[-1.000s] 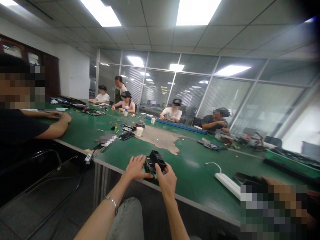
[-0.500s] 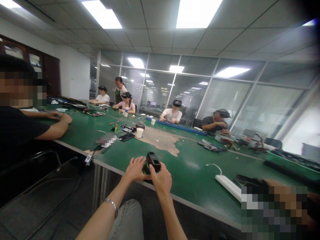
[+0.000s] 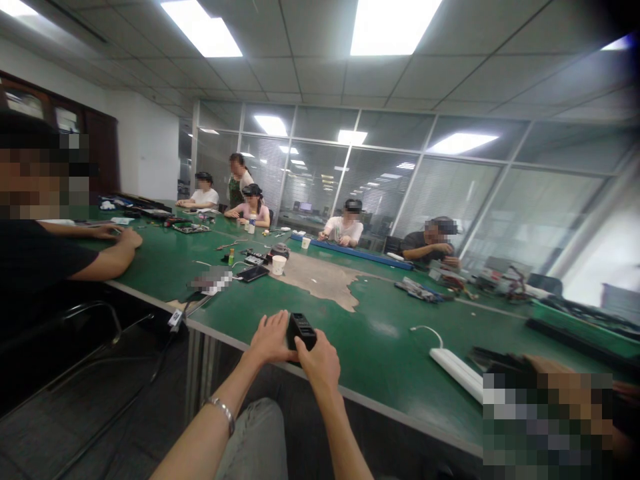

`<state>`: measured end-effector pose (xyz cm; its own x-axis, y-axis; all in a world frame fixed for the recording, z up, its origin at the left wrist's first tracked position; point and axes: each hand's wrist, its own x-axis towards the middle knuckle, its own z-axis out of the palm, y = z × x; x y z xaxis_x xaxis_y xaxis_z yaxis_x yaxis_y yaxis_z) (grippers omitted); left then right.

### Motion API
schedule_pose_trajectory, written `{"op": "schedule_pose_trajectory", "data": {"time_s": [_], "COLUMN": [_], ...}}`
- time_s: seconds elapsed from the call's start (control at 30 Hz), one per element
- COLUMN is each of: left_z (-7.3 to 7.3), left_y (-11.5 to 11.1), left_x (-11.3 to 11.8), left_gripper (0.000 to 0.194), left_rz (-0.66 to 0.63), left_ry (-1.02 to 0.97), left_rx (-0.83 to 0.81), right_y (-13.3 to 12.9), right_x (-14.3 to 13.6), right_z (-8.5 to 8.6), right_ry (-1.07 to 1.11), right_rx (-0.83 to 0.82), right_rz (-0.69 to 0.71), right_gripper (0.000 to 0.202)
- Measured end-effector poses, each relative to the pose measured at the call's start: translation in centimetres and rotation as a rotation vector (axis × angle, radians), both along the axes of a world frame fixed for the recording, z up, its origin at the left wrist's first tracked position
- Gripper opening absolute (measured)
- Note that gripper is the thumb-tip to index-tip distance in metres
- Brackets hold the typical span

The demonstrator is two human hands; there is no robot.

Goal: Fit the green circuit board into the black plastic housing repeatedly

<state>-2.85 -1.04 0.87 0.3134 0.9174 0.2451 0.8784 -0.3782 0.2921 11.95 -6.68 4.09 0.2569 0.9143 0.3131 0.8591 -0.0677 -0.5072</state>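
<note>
Got the right hand [image 3: 323, 363] wrapped round the black box [image 3: 303, 330] from 5 o'clock, thumb up against its near side, and the left hand [image 3: 269, 341] pressed to it from about 8, fingers spread. Definitely holding with the right; can't tell about the left's actual grip, and can't see underneath at all. All happening right by the near edge of the surface [image 3: 390, 360], though no telling resting on it from held just above.

Biggest worry imo: dropping the box off toward 6 o'clock, thanks to working so close to the edge with a possibly slippy thumb. Could also skew it by pushing harder from one side, or pinch a finger underneath from squeezing blind.

As for direction: long axis roughly 11 to 5, recessed face upward. Can't tell front from back, or dead level from slightly tilted.

Further off: white power strip [image 3: 457, 375] between 3 and 4, then phone [image 3: 253, 273] between 10 and 11 and paper cup [image 3: 279, 265] at 11, all well apart from the box. Probably safe from knocks, barring a wide elbow.
</note>
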Motion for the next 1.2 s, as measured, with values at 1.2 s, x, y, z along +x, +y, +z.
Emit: {"op": "schedule_pose_trajectory", "data": {"time_s": [1.2], "left_z": [0.0], "left_y": [-0.1], "left_x": [0.0], "left_gripper": [0.119], "left_rz": [-0.017], "left_ry": [-0.003], "left_rx": [0.002], "right_y": [1.5], "right_x": [3.9], "right_z": [-0.6], "right_ry": [0.217], "right_rx": [0.37], "right_rz": [-0.096], "right_gripper": [0.055]}}
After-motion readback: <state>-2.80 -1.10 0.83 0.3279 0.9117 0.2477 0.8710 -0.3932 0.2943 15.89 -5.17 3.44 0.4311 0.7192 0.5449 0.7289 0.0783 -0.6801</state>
